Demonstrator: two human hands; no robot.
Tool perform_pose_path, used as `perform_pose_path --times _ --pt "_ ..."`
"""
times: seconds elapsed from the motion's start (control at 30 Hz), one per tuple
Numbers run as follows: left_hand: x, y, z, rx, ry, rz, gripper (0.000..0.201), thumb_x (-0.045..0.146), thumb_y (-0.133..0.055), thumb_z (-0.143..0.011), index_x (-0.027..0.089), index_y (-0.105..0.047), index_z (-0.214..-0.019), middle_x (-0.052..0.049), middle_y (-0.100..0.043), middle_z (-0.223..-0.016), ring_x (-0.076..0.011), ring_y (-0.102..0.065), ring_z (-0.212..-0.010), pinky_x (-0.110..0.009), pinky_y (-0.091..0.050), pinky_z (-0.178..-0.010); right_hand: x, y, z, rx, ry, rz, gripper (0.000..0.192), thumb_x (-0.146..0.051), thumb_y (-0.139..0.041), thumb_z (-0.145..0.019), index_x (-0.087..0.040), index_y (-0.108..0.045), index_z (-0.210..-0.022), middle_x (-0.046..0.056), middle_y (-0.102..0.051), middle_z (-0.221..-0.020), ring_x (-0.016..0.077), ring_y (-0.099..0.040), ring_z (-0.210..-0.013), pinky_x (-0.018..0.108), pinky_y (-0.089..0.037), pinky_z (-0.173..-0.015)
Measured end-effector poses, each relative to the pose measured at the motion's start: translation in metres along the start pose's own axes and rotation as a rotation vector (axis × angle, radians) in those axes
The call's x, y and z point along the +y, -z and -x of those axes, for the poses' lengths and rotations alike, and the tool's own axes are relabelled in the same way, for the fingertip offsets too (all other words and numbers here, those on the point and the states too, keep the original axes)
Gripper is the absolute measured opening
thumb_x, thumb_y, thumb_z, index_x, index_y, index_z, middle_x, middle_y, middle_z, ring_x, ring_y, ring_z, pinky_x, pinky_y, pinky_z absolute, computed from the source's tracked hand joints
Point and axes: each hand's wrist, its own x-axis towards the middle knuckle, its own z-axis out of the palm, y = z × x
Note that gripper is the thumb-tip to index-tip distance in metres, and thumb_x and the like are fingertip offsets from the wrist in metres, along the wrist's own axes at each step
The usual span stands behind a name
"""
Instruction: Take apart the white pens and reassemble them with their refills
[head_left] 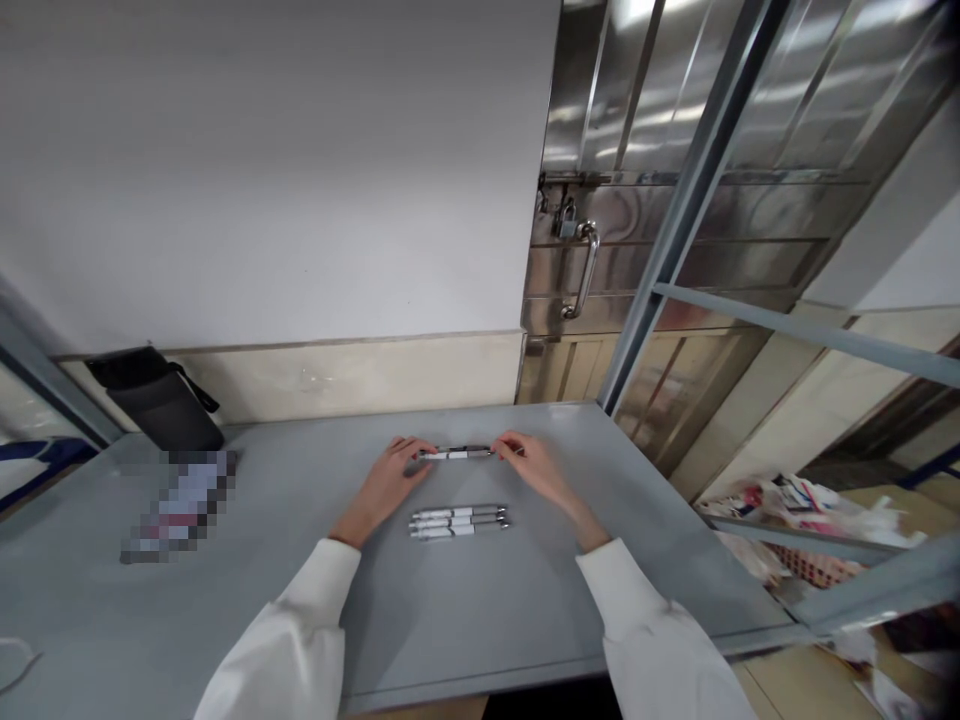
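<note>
A small set of white and dark pens (459, 453) lies on the grey tabletop, pointing left to right, between my hands. My left hand (390, 478) holds the left end, with thumb and forefinger on either side. At the right end, the fingertips of my right hand (534, 465) are closed on the tips. How many pens are in this set is hard to make out. Nearer to me, a row of several similar pens (454, 521) lies side by side, roughly parallel to the held ones. Neither hand touches that row.
On the left, a dark pouch (161, 400) leans against the wall, with a blurred-out flat object (180, 510) before it. A metal frame post (675, 230) rises at the table's back right corner. Plastic bags (817, 510) sit beyond the right edge.
</note>
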Motion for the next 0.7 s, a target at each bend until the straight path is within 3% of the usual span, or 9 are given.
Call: perform_pose_path --times 0.7 --pt "0.0005 -0.0024 0.0005 0.008 0.065 0.035 0.019 0.033 -0.058 -0.090 0.027 -0.065 -0.106 -0.003 -0.066 -0.100 -0.0222 -0.055 -0.098 -0.035 -0.044 -0.092 -0.0086 0.0038 0.0023 -0.002 -0.008 0.027 0.029 -0.038 -0.047 -0.090 -0.020 -0.069 -0.085 0.002 -0.068 -0.074 0.0182 -0.062 -0.073 0.028 -0.042 -0.070"
